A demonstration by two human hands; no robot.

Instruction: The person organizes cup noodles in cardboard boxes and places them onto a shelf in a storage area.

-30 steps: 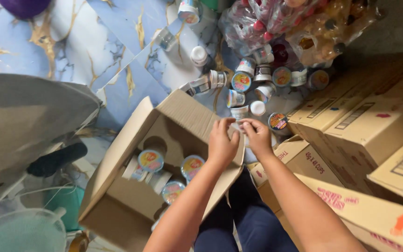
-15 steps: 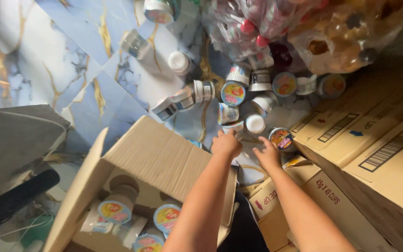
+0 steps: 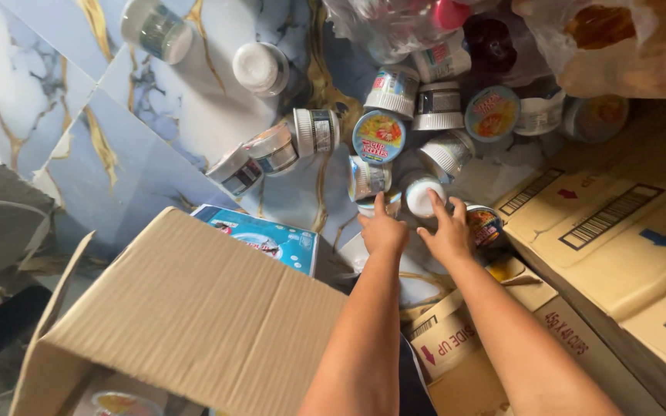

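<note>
From the head camera, about fifteen noodle cups [image 3: 378, 136] lie scattered on the blue marble floor [image 3: 156, 123]. The left hand [image 3: 383, 229] and right hand [image 3: 449, 233], fingers spread, reach for two white-bottomed cups nearest them. An open cardboard box [image 3: 194, 316] lies near the left arm; stacked cartons [image 3: 618, 231] flank the right.

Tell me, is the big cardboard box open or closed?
Open. The cardboard box has its flaps spread outward, and a cup lid shows inside at its lower edge.

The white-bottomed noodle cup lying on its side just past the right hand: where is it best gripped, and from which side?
Grip the noodle cup around its tapered side wall, coming from above. It lies tipped over with its white base toward the right hand, so the rounded wall is exposed on top, while neighbouring cups crowd it on the left.
</note>
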